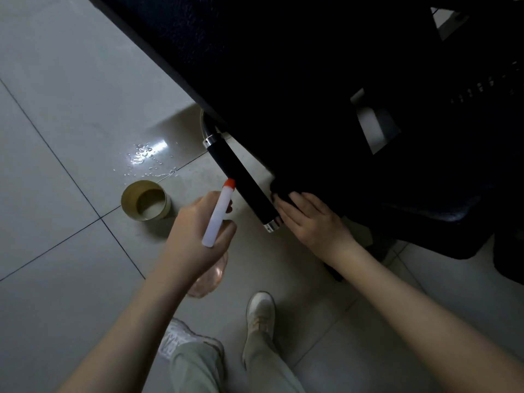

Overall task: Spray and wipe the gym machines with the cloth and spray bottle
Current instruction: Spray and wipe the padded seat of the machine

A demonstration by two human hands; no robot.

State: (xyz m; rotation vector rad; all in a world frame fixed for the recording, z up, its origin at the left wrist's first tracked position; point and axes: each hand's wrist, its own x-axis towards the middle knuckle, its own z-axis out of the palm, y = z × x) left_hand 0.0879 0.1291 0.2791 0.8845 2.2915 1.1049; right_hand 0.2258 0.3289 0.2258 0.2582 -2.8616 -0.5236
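Observation:
My left hand point(198, 231) grips a spray bottle point(218, 214) with a white head and an orange nozzle tip; its clear body shows below my wrist. The nozzle points at a black machine handle point(241, 177) with chrome end caps. My right hand point(309, 219) presses a dark cloth point(279, 194) against the lower end of that handle, beside the machine's black padded seat point(283, 80). The cloth blends into the dark pad, so its outline is hard to tell.
A round brass-coloured tin point(146, 200) stands on the pale tiled floor point(71, 109) left of the handle. Water droplets point(144, 157) lie on the tiles behind it. My two light shoes point(261, 310) are below. Dark machine frame parts point(453, 194) fill the right side.

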